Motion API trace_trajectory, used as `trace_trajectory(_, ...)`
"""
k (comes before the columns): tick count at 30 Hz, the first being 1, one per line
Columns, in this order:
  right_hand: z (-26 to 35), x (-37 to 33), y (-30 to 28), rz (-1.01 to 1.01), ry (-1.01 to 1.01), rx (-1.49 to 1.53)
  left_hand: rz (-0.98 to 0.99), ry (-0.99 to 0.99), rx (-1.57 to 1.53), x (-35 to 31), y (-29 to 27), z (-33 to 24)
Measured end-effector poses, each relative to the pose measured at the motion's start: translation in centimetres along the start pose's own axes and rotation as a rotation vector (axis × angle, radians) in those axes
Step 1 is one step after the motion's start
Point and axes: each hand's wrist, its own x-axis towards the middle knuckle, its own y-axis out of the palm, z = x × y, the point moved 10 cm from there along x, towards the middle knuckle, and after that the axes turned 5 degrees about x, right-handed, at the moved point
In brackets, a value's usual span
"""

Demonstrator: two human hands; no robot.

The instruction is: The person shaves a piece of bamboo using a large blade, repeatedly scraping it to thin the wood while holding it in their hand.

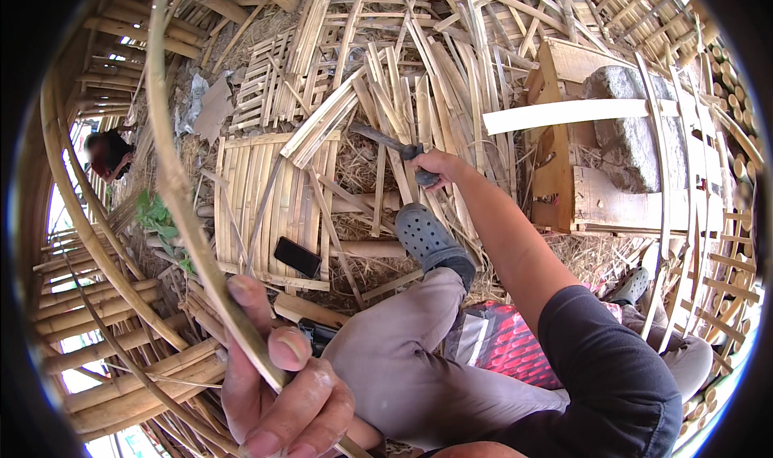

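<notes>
My left hand (302, 398) is raised close to the view, its thumb and fingers closed round a long, thin bamboo strip (181, 188). The strip slants from the upper left down past my palm. Farther off, my right arm reaches forward, and my right hand (437, 168) grips the dark handle of a knife (378, 138). Its dark blade points left, low over split bamboo slats (322, 120). Below that hand is my grey clog (427, 233). The knife and the bamboo strip are well apart.
A black phone (297, 257) lies on a slatted bamboo panel (250, 208). To the right, a wooden crate (555, 192) bears a stone block (632, 128), with a pale strip (564, 118) across it. A red patterned bag (515, 345) sits beneath my leg. Another person (109, 154) is at far left.
</notes>
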Motion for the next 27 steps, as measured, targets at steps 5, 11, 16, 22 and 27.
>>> trace_trajectory(5,0.5,-0.3,0.7,0.052,-0.135,0.240,0.021,-0.016,-0.084,1.2,-0.3,1.3)
trace_trajectory(11,7.4,-9.4,2.3,-0.002,-0.305,-0.586,-0.077,0.010,0.029,2.1,-1.5,1.3)
trace_trajectory(16,11.7,-20.4,3.8,-0.212,-0.612,-0.874,-0.100,0.014,0.248,2.7,-1.8,2.3)
trace_trajectory(22,12.1,-36.5,2.8,-0.171,-0.773,-0.677,-0.231,0.167,0.776,2.0,-0.7,2.5)
trace_trajectory(27,13.3,-48.1,-1.4,-0.314,-0.952,-0.645,-0.154,0.291,0.909,2.1,2.4,2.6)
